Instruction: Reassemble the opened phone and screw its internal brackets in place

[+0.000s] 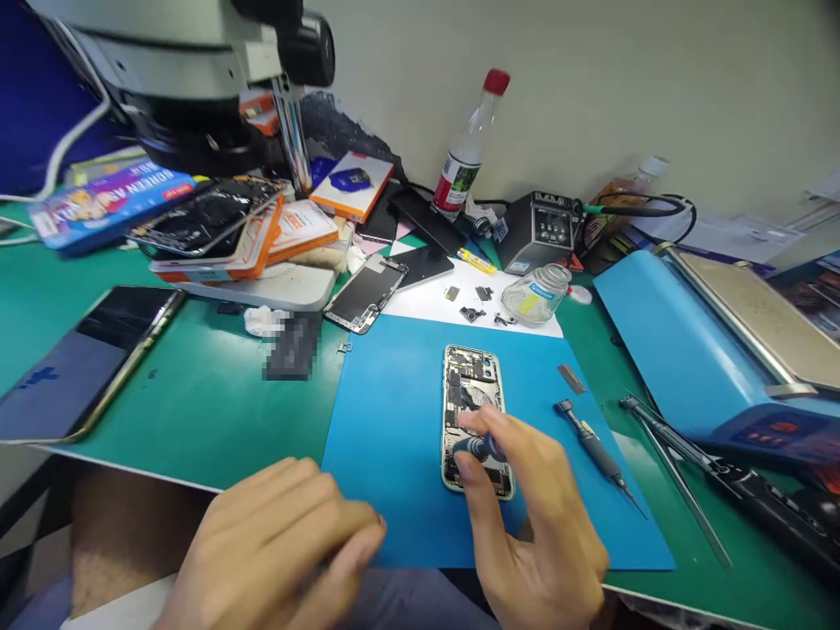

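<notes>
Fingers of my right hand pinched a dark, ringed tool between thumb and forefinger over an opened phone, which lay lengthwise before me on a blue mat. The tool's tip was hard to make out, and my own hand covered part of the phone's lower right side. My left hand — loosely curled, slightly blurred, its wrist cut off by the bottom of the frame — hung at the mat's near left corner; I cannot tell whether its folded fingers held anything.

Beyond the phone, small parts, too tiny to identify, lay on white paper near a tipped glass jar. A slim hand tool rested on the mat to my right. To the left, a dark item was lost to pixelation, a large handset ran out of the frame, and a bulky instrument — its top cropped away — stood over piled boxes.
</notes>
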Available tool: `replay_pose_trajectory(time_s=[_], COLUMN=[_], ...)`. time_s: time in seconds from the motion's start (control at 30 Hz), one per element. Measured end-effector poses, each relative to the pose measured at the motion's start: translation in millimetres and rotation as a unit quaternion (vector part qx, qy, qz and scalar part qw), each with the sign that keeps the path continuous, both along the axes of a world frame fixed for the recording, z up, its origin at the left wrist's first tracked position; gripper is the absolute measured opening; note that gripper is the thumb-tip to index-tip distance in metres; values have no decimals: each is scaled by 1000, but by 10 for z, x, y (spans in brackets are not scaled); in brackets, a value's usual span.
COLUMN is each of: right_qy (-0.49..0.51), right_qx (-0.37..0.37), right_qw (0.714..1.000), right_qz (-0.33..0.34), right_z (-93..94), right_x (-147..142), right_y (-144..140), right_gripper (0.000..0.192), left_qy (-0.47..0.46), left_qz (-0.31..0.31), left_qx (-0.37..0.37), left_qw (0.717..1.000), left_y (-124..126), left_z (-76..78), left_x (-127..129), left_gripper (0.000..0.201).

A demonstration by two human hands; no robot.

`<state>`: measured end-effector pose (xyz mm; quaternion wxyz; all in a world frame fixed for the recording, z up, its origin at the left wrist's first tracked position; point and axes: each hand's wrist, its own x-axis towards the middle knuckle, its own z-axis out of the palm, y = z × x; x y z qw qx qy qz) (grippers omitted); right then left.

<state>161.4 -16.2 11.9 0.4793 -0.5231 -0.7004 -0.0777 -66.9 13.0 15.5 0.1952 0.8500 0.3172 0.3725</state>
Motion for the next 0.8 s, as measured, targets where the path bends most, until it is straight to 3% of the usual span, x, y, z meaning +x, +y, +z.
replay_pose_trajectory(time_s=[0.1,0.17,0.2,0.23,0.27,0.3,0.33,0.4,0.5,0.63,0.8], right_qy=[57,152,221,244,203,105,58,-46,-115,-153,-156], right_qx=[26,87,134,125,74,3,-47,-143,-182,-177,-159], right_qw=[998,982,957,947,950,948,944,942,939,939,942], right_qz=[-9,-69,-132,-170,-227,-302,-321,-301,-267,-253,-250], right_z=[75,176,233,286,328,353,357,304,123,-87,-159], right_x=[-15,126,264,444,656,886,1117,1515,1834,1863,1842], right_y=[1,-31,-61,-100,-143,-188,-230,-289,-311,-302,-352], right_gripper=[71,66,63,60,63,67,66,52,50,48,44], left_qy=[39,72,95,115,128,139,153,176,209,260,319], left_qz=[22,21,20,21,26,33,40,43,34,19,-14], left_qx=[-25,-39,-43,-47,-47,-44,-42,-32,-8,70,143], left_qw=[999,996,994,992,990,989,986,983,977,963,937], left_y=[60,128,174,229,295,369,449,621,890,1251,1528], left_z=[96,168,207,248,290,332,374,451,545,605,557], left_x=[102,222,291,364,438,514,589,744,1009,1439,1855], left_gripper=[24,27,27,24,21,17,17,20,27,37,40])
